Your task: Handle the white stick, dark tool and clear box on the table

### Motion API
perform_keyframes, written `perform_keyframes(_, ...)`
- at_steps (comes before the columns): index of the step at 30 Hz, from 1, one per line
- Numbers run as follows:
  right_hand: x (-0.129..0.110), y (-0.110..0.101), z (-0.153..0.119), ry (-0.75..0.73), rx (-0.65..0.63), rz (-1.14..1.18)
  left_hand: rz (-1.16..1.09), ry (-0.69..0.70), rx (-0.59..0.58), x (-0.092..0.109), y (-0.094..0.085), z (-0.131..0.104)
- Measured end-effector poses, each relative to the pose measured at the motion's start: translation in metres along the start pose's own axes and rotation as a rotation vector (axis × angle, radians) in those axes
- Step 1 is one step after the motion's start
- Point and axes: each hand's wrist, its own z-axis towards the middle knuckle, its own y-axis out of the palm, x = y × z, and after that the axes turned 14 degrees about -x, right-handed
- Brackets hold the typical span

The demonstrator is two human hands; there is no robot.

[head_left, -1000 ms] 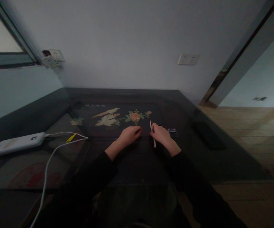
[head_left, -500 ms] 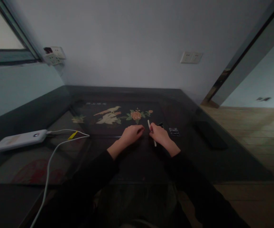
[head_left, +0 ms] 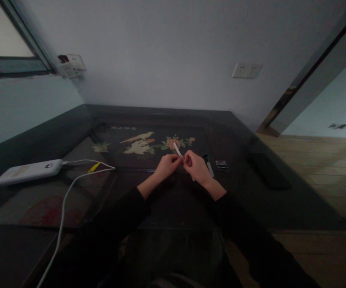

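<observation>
A slim white pen-like stick [head_left: 177, 149] slants between my hands, its upper end over the flower picture on the dark table. My right hand [head_left: 199, 166] is closed around its middle, and the lower tip shows just below the fingers. My left hand [head_left: 168, 166] meets it from the other side, thumb and fingers pinched at the stick by the right fingertips. Beside my right hand lies a small black case [head_left: 205, 158] with a whitish strip in it, partly hidden by the hand. To its right is a small shiny packet [head_left: 221, 165] with dark contents.
A white power bank [head_left: 29, 172] lies at the left, with a white cable [head_left: 63, 200] running toward me and a yellow tag [head_left: 94, 167] on it. On the right of the table [head_left: 239, 208] rests a flat black object [head_left: 269, 171]. A wall with sockets [head_left: 247, 71] stands behind.
The white stick has tilted, its upper end swinging left and away from me. My left hand has come in to the stick, and more of the black case shows.
</observation>
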Motion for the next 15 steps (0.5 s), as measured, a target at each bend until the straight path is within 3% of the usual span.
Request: perform_keyframes(15,-0.0035,0.0070,-0.0031,-0.116,-0.034,-0.095,-0.129,-0.082,-0.012,0.0001,-0.0029,0.0007)
